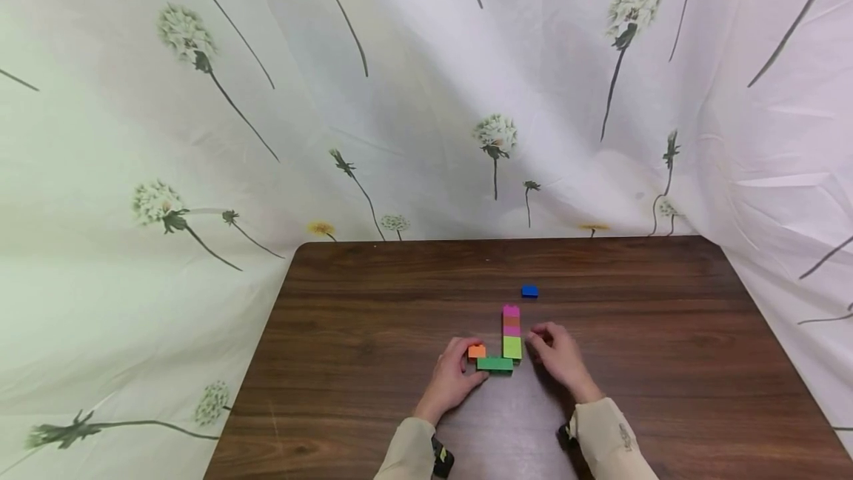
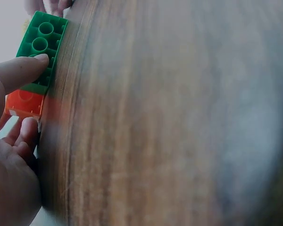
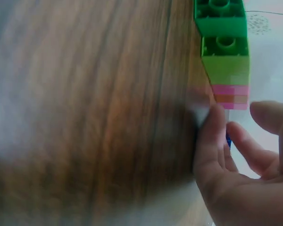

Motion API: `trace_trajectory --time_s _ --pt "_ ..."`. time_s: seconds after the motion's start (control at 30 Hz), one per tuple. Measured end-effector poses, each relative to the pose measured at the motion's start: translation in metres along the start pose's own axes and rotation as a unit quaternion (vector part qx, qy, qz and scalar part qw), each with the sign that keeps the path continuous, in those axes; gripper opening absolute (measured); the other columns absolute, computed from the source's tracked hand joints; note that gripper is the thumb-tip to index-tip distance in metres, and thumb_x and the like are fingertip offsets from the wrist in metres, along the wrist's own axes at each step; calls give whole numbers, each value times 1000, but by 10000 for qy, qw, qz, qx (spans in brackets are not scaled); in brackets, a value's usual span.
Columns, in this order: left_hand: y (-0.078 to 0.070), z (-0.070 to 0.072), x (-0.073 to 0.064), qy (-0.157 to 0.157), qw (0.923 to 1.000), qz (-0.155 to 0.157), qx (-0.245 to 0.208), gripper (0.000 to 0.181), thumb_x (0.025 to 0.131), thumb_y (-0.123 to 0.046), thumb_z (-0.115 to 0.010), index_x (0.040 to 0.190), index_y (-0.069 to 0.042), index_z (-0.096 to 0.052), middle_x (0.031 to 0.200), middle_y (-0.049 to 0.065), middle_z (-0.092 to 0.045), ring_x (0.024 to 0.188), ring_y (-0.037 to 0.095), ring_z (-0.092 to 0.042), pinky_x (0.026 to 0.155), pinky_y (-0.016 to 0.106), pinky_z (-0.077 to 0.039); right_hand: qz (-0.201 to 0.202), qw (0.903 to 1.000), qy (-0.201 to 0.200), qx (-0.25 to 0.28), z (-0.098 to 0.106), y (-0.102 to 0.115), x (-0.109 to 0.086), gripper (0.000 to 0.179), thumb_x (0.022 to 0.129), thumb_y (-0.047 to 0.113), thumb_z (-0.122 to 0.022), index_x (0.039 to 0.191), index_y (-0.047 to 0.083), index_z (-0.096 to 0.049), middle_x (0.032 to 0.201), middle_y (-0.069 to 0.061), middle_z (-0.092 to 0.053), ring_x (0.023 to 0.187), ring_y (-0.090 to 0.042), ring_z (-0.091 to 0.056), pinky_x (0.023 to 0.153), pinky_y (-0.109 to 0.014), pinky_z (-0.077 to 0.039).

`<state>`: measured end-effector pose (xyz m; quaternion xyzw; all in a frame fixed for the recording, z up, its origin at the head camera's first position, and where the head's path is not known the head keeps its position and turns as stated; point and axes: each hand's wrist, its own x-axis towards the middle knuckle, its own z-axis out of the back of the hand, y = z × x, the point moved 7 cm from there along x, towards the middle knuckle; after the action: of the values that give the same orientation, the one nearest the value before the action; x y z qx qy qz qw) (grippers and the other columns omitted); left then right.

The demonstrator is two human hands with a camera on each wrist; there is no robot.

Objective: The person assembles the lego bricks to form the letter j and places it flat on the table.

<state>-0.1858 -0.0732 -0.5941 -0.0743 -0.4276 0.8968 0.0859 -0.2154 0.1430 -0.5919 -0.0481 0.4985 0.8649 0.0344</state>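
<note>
My left hand grips two joined toy building bricks, a dark green brick and an orange brick. In the left wrist view the thumb presses on the hollow underside of the green brick, with the fingers behind the orange brick. A lime brick meets the green one at its right end, and a column of pink bricks with an orange-brown one between them runs away from it. Beside the lime brick, my right hand has loosely bent fingers and holds nothing.
A separate blue brick lies beyond the column's far end. All of it is on a dark wooden table, whose far edge meets a white curtain printed with dandelions.
</note>
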Motion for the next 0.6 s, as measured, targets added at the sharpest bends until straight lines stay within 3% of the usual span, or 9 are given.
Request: trace_trajectory --time_s 0.17,0.33,0.47,0.6 --pt "-2 -1 0 -59 9999 -95 55 50 81 -24 -78 127 -22 -57 104 -5 -49 77 5 -41 75 27 -30 663 9938 -350 -819 7 7 14 33 95 12 -57 123 -5 -57 123 -26 -52 110 -37 -54 95 -51 -44" --pt "-2 0 0 -50 9999 -111 63 51 81 -25 -78 127 -21 -57 105 -5 -49 77 5 -40 76 28 -29 1137 9860 -442 -1136 7 13 26 45 94 8 -56 135 -7 -46 137 -31 -39 123 -45 -48 102 -57 -39" --pt "-3 0 -1 -35 9999 -142 41 51 81 -25 -78 128 -21 -57 106 -5 -49 77 5 -40 76 28 -29 1222 9797 -356 -1546 6 17 32 51 92 4 -55 141 -5 -41 141 -34 -33 117 -47 -53 96 -56 -43" --pt "-2 1 -1 -34 9999 -151 41 51 81 -24 -78 128 -20 -57 106 -4 -49 76 5 -40 76 28 -30 1075 9744 -45 -1976 3 19 38 57 92 5 -52 146 -2 -35 144 -37 -28 88 -41 -63 79 -51 -51"
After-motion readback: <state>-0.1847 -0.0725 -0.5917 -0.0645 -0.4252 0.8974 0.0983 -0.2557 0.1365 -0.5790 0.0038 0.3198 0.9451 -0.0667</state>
